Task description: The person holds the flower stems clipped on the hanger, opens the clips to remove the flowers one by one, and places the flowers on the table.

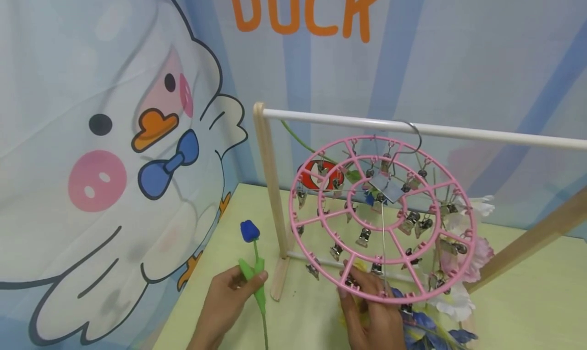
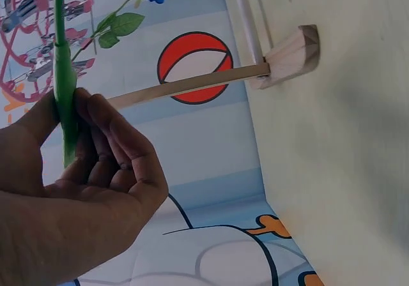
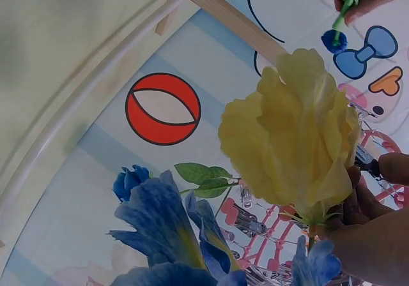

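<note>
My left hand pinches an artificial blue tulip by its green leaves and stem between thumb and fingers, bloom upward. To its right, a pink round clip hanger with several metal clips hangs by its hook from a white rail. My right hand is at the hanger's near rim and pinches a clip there between thumb and fingers. A yellow artificial flower is right beside those fingers, mostly hidden by them in the head view. Blue iris-like flowers hang to the right of this hand.
The white rail rests on a wooden stand. Pink flowers and white flowers hang at the hanger's right side. A blue flower with green leaves hangs at the back. A duck-printed cloth stands at left.
</note>
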`<state>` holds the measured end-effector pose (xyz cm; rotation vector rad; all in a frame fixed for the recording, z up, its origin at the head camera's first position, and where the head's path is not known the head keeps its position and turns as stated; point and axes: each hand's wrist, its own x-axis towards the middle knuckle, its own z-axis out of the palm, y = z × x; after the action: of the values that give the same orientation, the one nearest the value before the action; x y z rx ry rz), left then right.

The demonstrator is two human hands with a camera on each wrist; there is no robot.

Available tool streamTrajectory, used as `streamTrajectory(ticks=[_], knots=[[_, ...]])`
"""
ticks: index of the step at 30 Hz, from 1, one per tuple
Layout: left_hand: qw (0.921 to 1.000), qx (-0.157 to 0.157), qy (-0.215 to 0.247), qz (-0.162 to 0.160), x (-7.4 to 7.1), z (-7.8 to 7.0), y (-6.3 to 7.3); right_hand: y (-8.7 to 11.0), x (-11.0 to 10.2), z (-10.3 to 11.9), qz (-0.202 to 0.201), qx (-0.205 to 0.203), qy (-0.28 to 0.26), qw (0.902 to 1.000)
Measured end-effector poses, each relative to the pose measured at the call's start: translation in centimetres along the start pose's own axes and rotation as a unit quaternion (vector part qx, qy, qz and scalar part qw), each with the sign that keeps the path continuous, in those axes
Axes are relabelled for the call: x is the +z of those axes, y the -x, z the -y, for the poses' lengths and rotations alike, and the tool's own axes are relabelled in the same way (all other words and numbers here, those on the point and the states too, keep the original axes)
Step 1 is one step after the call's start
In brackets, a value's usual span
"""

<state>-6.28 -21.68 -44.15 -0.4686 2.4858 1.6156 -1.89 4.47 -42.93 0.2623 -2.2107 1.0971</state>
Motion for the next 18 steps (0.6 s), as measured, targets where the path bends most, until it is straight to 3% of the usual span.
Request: streamTrajectory(ticks=[4, 12, 18], knots=[[0.9984, 0.004, -0.038, 0.040, 0.3, 0.7, -0.7, 0.0, 0.1, -0.1, -0.002, -0.004, -0.003, 1.0000], [0.9895, 0.069, -0.073, 0.104, 1.5, 1.6, -1.6, 0.2, 0.1, 0.3, 0.003, 0.018, -0.005, 0.9998], [0.9818, 0.085, -0.095, 0.141, 2.7, 2.1, -1.9, 0.2, 0.1, 0.1, -0.005, -0.007, -0.005, 0.9999]])
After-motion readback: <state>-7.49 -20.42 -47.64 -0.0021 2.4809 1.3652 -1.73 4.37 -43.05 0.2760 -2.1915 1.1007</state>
